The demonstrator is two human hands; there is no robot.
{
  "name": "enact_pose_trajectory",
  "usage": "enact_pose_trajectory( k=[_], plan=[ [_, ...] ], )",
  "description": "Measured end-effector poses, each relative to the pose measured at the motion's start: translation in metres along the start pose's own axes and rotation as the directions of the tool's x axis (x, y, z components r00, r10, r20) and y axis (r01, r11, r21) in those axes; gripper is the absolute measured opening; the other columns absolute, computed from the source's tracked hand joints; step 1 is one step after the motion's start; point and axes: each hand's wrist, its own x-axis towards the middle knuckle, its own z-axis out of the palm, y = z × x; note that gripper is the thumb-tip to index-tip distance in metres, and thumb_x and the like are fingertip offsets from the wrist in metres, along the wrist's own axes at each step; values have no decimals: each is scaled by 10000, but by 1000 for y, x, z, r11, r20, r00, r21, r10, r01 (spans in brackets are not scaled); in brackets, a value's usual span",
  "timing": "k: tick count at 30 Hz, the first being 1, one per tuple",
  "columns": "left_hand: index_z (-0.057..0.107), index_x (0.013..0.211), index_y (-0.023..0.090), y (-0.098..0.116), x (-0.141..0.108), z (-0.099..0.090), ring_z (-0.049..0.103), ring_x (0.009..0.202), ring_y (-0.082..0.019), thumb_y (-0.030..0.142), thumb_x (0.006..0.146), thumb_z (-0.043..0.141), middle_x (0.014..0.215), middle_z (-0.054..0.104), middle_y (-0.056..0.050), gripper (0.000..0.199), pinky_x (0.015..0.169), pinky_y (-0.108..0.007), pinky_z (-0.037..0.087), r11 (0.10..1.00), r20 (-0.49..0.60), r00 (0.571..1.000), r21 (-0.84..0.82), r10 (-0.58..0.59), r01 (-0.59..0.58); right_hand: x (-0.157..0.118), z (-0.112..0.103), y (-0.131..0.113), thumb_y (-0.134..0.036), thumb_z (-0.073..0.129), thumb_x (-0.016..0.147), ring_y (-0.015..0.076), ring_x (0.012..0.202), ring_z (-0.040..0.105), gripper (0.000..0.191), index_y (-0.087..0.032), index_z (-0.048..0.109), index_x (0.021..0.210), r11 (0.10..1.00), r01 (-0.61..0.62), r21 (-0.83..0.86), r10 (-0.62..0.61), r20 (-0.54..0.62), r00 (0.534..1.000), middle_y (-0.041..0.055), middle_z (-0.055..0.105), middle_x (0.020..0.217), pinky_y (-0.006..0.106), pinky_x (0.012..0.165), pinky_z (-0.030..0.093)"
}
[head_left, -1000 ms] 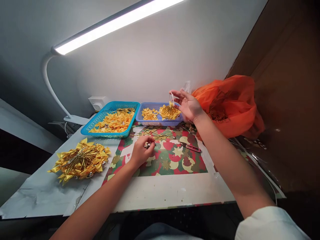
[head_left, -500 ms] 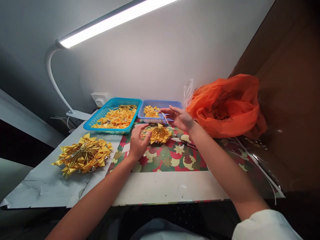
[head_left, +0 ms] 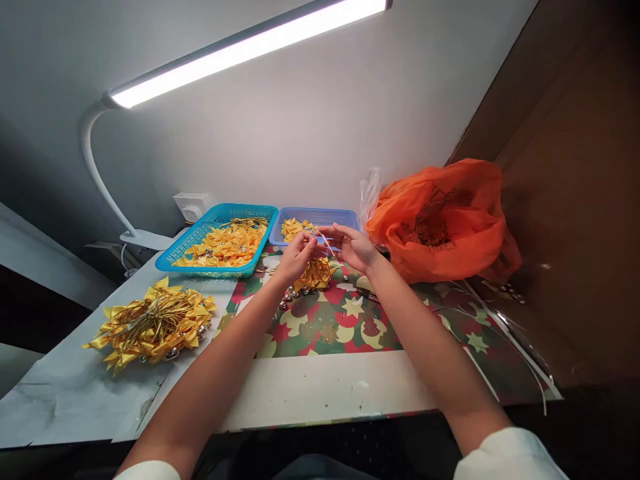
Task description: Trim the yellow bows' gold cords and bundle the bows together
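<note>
My right hand holds a thin pale stick slanting between its bent fingers. Close by on the left, my left hand has its thumb and fingers pinched together, almost meeting the right fingertips; whatever is in the pinch is too small to make out. Below both hands lies a bunch of yellow ribbon flowers with gold wire stems, partly covered by the left hand. Several small silver bells show at its near edge. A larger bunch of yellow ribbon flowers rests at the left.
Behind stand a teal basket of yellow flowers and a blue basket with yellow pieces. An orange bag sits at the right, near dark scissors. A lamp hangs over the patterned mat.
My left hand has risen from beside the flower bunch toward the right hand and closed into a pinch. My right hand still has the stick. The view has shifted slightly.
</note>
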Motion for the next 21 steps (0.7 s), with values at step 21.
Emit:
enact_pose_trajectory(
  k=[21],
  plan=[
    [490,707,194,13,22,-19,473,472,-61,423,755,756,577,560,56,354,525,-200,421,987,-316,943,-152,-106,60,-75,-51,63,-348,648,724,179,808,600,297,-221,700,986,877,198,-438,-365,-340,867,51,718,984,332,772,486]
  ],
)
